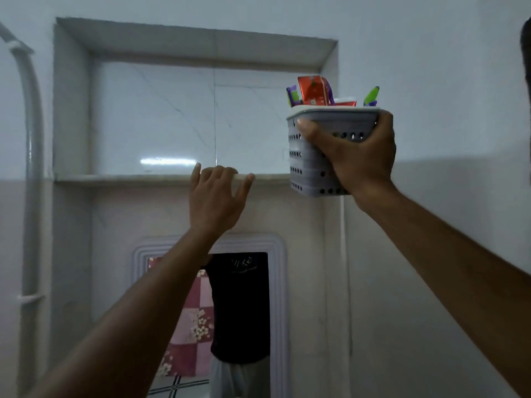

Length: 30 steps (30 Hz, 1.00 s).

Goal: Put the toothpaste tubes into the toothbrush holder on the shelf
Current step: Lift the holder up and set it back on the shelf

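My right hand [356,156] grips a grey perforated toothbrush holder [301,165] and holds it in the air at the right end of the wall niche, level with the shelf. Red toothpaste tubes [314,90] stick up out of the holder, with a purple toothbrush [293,96] on the left and a green one [371,96] on the right. My left hand [215,196] rests with spread fingers on the front edge of the marble shelf [123,177], holding nothing.
The niche is recessed in a white tiled wall, its shelf surface bare as far as I see. A white pipe [31,156] runs down the left. Below hangs a framed mirror [280,311] that reflects a person in a dark shirt.
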### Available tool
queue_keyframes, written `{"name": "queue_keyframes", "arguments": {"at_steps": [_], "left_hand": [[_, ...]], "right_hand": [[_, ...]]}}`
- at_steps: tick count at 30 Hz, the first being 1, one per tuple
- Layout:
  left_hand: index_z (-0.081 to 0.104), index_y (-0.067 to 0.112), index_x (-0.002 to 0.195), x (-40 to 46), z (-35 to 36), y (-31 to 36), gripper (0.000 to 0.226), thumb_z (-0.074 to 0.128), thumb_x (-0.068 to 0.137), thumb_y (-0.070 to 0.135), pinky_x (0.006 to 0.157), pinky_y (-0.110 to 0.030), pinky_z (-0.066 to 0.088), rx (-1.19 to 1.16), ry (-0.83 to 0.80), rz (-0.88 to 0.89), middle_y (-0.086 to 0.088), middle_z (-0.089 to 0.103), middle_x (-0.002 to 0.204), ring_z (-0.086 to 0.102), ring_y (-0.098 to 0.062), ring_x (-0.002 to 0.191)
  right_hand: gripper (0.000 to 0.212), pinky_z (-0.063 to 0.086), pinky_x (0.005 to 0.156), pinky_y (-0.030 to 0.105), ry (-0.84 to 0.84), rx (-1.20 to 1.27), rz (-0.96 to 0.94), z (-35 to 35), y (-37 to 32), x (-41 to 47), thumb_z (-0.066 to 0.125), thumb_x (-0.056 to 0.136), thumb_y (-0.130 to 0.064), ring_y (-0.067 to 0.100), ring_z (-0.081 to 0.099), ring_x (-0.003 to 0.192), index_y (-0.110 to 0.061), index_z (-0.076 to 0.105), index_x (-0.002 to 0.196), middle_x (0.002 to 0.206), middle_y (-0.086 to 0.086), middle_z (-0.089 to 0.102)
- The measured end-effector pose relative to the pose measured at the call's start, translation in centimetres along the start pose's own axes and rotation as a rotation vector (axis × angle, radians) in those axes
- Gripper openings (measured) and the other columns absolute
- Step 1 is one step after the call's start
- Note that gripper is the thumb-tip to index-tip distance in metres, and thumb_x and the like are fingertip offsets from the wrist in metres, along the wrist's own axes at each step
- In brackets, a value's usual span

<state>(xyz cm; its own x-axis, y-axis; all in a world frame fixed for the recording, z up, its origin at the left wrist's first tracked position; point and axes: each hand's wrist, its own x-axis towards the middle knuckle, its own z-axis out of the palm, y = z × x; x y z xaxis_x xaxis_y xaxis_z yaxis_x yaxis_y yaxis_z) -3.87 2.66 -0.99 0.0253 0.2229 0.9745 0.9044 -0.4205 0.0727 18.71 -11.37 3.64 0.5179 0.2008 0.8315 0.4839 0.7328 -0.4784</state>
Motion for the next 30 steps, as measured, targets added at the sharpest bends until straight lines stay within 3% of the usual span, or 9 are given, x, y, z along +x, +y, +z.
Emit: {"name": "queue_keyframes", "arguments": {"at_steps": [5, 11, 13, 15, 17, 20, 23, 30], "left_hand": [[0.073, 0.021, 0.118, -0.1, 0.3, 0.4, 0.058, 0.042, 0.105, 0.069, 0.118, -0.045, 0.035, -0.004, 0.065, -0.028, 0.002, 0.074, 0.115, 0.063, -0.023, 0.116], [0.074, 0.020, 0.117, -0.2, 0.3, 0.0, 0.059, 0.044, 0.104, 0.068, 0.113, -0.044, 0.039, 0.008, 0.086, -0.025, 0.002, 0.075, 0.114, 0.064, -0.023, 0.113], [0.074, 0.020, 0.117, 0.0, 0.6, 0.2, 0.058, 0.044, 0.104, 0.068, 0.113, -0.044, 0.039, 0.005, 0.091, -0.017, 0.002, 0.074, 0.113, 0.064, -0.023, 0.112], [0.073, 0.020, 0.116, -0.1, 0.7, 0.1, 0.057, 0.045, 0.104, 0.068, 0.113, -0.044, 0.038, 0.020, 0.097, -0.018, 0.002, 0.074, 0.112, 0.063, -0.023, 0.112], [0.073, 0.020, 0.115, -0.2, 0.9, 0.2, 0.056, 0.045, 0.104, 0.067, 0.113, -0.044, 0.037, 0.032, 0.107, -0.015, 0.002, 0.073, 0.111, 0.063, -0.024, 0.111], [0.072, 0.019, 0.113, -0.2, 1.1, 0.3, 0.054, 0.045, 0.104, 0.066, 0.112, -0.046, 0.038, 0.053, 0.118, -0.015, 0.001, 0.072, 0.108, 0.061, -0.024, 0.109], [0.071, 0.019, 0.112, -0.2, 1.2, 0.4, 0.054, 0.045, 0.105, 0.066, 0.111, -0.046, 0.039, 0.052, 0.122, -0.012, 0.000, 0.071, 0.107, 0.061, -0.024, 0.108], [0.067, 0.021, 0.117, -0.1, 1.2, 0.2, 0.053, 0.040, 0.107, 0.065, 0.115, -0.045, 0.035, 0.074, 0.086, 0.007, -0.001, 0.068, 0.110, 0.059, -0.026, 0.112]], "right_hand": [[0.117, 0.061, 0.100, 0.041, 0.027, -0.112, -0.026, 4.0, -0.6, 3.2, 0.087, 0.051, -0.091, 0.018, 0.064, 0.124, -0.023, 0.055, 0.141, 0.132, -0.007, 0.061], [0.115, 0.052, 0.090, 0.033, -0.151, -0.223, 0.092, 8.0, 2.5, 3.5, 0.087, 0.067, -0.083, 0.025, 0.067, 0.125, -0.014, 0.044, 0.148, 0.137, 0.001, 0.063], [0.117, 0.055, 0.094, 0.039, -0.152, -0.273, 0.078, 8.4, 3.9, 3.3, 0.087, 0.070, -0.078, 0.028, 0.065, 0.128, -0.013, 0.038, 0.154, 0.142, 0.004, 0.060], [0.129, 0.055, 0.106, 0.048, -0.189, -0.361, 0.065, 9.0, 4.8, 2.4, 0.083, 0.076, -0.079, 0.033, 0.054, 0.141, -0.012, 0.022, 0.168, 0.157, 0.011, 0.048], [0.139, 0.047, 0.118, 0.056, -0.279, -0.449, 0.050, 9.5, 5.7, 1.5, 0.070, 0.086, -0.085, 0.039, 0.039, 0.154, -0.013, -0.006, 0.176, 0.173, 0.017, 0.025], [0.123, 0.025, 0.132, 0.059, -0.427, -0.601, 0.003, 9.9, 6.8, 0.8, 0.044, 0.098, -0.089, 0.046, 0.020, 0.164, -0.026, -0.033, 0.171, 0.182, 0.022, -0.010], [0.108, 0.017, 0.133, 0.058, -0.473, -0.647, -0.012, 9.9, 6.9, 0.6, 0.031, 0.104, -0.085, 0.046, 0.014, 0.167, -0.032, -0.037, 0.169, 0.181, 0.024, -0.020], [0.103, 0.010, 0.135, 0.061, -0.491, -0.613, -0.039, 9.8, 8.3, 0.0, 0.035, 0.107, -0.080, 0.044, -0.002, 0.170, -0.037, -0.036, 0.169, 0.179, 0.018, -0.032]]}}
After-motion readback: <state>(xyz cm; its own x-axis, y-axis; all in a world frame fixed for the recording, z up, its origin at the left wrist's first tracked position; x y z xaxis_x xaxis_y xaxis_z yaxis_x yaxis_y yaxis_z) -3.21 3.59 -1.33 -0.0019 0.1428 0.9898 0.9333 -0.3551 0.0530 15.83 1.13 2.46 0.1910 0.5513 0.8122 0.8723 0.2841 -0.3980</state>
